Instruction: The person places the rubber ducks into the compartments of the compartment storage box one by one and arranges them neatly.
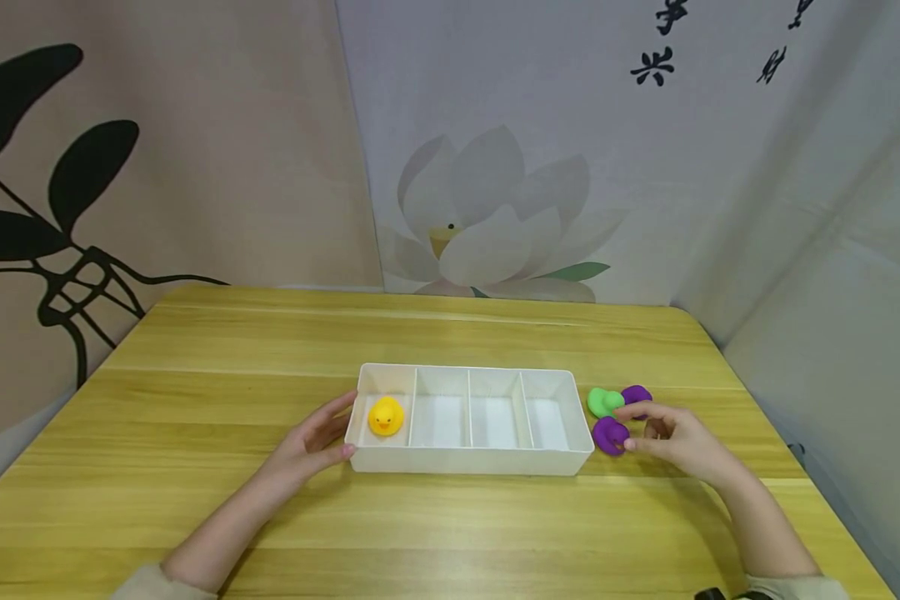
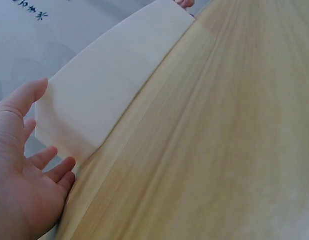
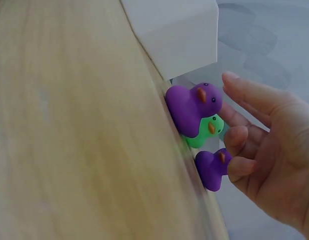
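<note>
My left hand (image 1: pixel 318 437) is at the left end of a white divided box (image 1: pixel 465 461), its thumb by the front corner and its fingers along the side. In the left wrist view the fingers (image 2: pixel 53 160) are loosely bent beside the box end. My right hand (image 1: pixel 671 433) hovers beside a near purple rubber duck (image 1: pixel 609 435), a green rubber duck (image 1: pixel 603 402) and a far purple rubber duck (image 1: pixel 636 395). In the right wrist view its fingers are spread and part-bent close to the ducks, gripping none. A yellow rubber duck (image 1: pixel 386 416) sits in the leftmost compartment.
The box stands on a wooden table (image 1: pixel 270 333), with the loose ducks just off its right end. Behind the table hangs a pale curtain (image 1: pixel 495 83) with a printed lotus, and another curtain (image 1: pixel 832 292) runs along the right side.
</note>
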`<state>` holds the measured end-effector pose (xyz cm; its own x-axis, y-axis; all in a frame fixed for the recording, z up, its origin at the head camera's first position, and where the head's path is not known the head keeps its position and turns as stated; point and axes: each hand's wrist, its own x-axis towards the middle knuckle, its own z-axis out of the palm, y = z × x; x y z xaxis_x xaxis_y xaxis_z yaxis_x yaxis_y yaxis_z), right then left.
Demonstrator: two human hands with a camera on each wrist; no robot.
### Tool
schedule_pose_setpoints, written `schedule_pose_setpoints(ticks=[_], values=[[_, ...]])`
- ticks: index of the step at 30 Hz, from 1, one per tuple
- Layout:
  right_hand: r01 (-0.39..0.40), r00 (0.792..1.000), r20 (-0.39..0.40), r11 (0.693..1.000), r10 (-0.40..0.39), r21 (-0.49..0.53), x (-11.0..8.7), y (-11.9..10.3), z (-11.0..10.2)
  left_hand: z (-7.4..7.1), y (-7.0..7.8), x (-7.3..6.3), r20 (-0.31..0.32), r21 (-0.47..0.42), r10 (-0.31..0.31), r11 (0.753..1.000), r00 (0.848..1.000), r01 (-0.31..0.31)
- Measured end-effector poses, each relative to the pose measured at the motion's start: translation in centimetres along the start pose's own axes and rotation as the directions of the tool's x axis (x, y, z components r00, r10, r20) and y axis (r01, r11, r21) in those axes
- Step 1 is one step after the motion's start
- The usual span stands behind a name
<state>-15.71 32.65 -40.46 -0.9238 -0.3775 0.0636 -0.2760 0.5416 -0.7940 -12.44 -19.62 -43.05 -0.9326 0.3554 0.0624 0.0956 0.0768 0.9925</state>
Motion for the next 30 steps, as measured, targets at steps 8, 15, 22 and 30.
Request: schedule_pose_setpoints(ticks=[8,15,22,30], values=[[-0.005,1.0,0.03,0.999,0.003,0.05,0.27,0.91,0.25,-0.1,-0.13,0.09,-0.007,0.004,-0.003,1.0,1.0,0.003],[-0.001,1.0,0.028,0.999,0.0,0.042,0.34,1.14,0.38,-0.22,-0.12,0.03,-0.006,0.014,-0.009,1.0,1.0,0.009],[-0.023,0.999,0.024,0.999,0.022,0.04,0.18,0.8,0.44,-0.15,-0.03,0.08,-0.007,0.011,-0.011,1.0,1.0,0.011],[0.008,1.0,-0.003,0.999,-0.007,0.033,-0.13,0.16,0.33,-0.14,-0.13,0.03,-0.006,0.014,0.006,1.0,1.0,-0.006]])
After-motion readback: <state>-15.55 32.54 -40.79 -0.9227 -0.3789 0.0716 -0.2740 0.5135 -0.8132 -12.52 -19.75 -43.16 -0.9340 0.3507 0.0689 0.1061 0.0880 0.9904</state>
